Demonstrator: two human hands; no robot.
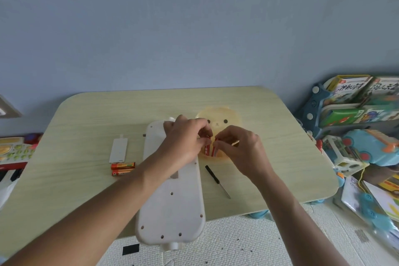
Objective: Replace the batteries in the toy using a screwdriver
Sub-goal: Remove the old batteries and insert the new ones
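The toy (170, 196) lies face down on the tabletop (86, 127), its white back up, running from under my left wrist toward me and overhanging the near edge. Above its far end, my left hand (183, 140) pinches one red battery (206, 148) and my right hand (239, 147) pinches another (215, 149); the two stand nearly upright, side by side, over a yellow bear-faced dish (224, 117). The screwdriver (218, 181) lies just right of the toy, below my right hand. To the left lie the white cover (118, 150) and two orange batteries (122, 168), well apart from my hands.
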